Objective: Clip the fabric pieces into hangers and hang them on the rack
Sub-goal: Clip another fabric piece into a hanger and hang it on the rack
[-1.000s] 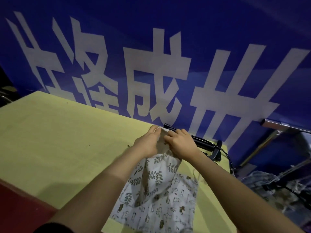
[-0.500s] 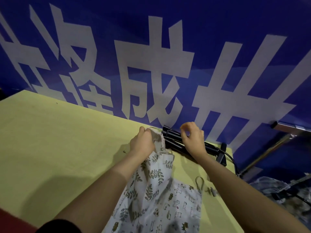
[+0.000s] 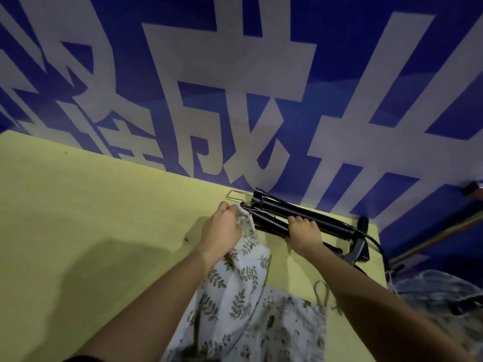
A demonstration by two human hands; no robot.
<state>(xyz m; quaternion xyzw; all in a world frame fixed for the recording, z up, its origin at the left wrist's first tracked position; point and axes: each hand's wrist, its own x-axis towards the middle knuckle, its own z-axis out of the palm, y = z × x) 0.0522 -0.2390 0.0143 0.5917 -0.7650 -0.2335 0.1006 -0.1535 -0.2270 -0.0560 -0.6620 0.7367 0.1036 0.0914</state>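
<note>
Fingers of left hand (image 3: 222, 228) curling, bunching the top edge of leaf-print fabric (image 3: 235, 288) | right hand (image 3: 304, 231) wrapping black folded tubes (image 3: 295, 214) | white cloth, grey-green sprigs, trailing down yellow table (image 3: 91, 218) over a second printed piece (image 3: 285, 333).

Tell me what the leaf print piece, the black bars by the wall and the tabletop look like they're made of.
Leaf-print piece: thin woven cloth, likely cotton; it folds and drapes softly, matte.
Black bars: probably painted metal or hard plastic tubes; straight, rigid, with a dull sheen. The right hand grips one, the left hand grips the cloth's top edge.
Tabletop: yellow-green, matte, faintly textured; perhaps a fabric or laminate covering, hard to tell.
</note>
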